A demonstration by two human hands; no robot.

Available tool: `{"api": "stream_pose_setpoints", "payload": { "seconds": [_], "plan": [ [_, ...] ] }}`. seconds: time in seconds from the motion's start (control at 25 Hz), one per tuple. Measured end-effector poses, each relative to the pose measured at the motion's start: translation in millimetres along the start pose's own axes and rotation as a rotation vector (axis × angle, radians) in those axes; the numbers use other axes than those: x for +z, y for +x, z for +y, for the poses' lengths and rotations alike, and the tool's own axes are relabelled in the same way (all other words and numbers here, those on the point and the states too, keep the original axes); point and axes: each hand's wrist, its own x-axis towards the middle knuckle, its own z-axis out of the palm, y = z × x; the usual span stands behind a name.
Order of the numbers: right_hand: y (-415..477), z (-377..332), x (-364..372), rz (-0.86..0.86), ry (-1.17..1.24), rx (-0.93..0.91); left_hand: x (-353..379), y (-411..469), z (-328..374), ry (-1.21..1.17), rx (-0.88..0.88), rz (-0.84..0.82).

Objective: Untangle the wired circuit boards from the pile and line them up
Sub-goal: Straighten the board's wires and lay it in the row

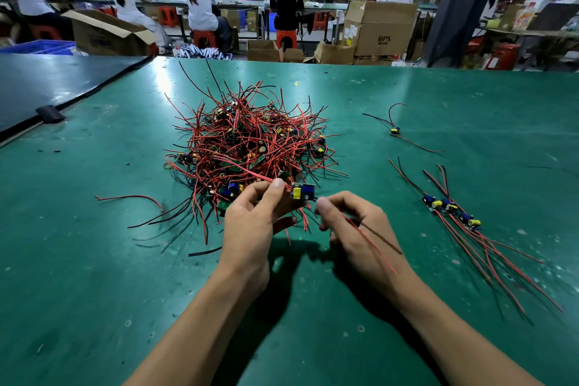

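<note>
Both forearms reach in from the near edge of the green table (94,260), wrists raised, hands meeting just in front of the tangled pile (247,141) of red and black wires and small boards in the middle of the table. The left hand (253,222) is turned palm inward, thumb up top and fingers curled, pinching a circuit board (302,191) with yellow and blue parts at the near edge of the pile; red leads from the heap run right past its thumb. The right hand (351,222) sits just beside it, knuckles up, thumb and forefinger pressed together on a red and black wire pair (374,243) that trails back over the hand towards the near right. The hands are close, not touching. Out to the right, near side, a short row of boards (451,210) lies side by side at a slant, their long leads fanning towards the near right. Farther back on the right, one lone board (395,131) sits apart with its wires splayed. A loose red wire (131,197) curls on the table left of the pile. Beyond the far edge, cardboard boxes (380,28) and seated workers at benches (200,3).
</note>
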Motion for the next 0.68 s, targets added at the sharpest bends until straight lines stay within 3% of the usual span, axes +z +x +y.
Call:
{"api": "stream_pose_setpoints", "payload": {
  "seconds": [0.12, 0.28, 0.4, 0.56, 0.68],
  "plan": [
    [10, -6, -3, 0.082, 0.405, 0.157, 1, -3, 1, -0.048, -0.036, -0.082],
    [19, -13, -17, 0.073, 0.807, 0.436, -2, -6, 0, -0.084, -0.156, -0.331],
    [21, -14, -25, 0.039, 0.955, 0.617, -3, -7, -6, -0.092, -0.267, -0.428],
    [23, -18, -36, -0.06, 1.18, 0.701, -4, -3, -10, -0.085, -0.29, -0.468],
    [19, -20, -35, -0.144, 1.016, 0.753, -4, -3, -9, -0.027, -0.334, -0.479]
  ]
}}
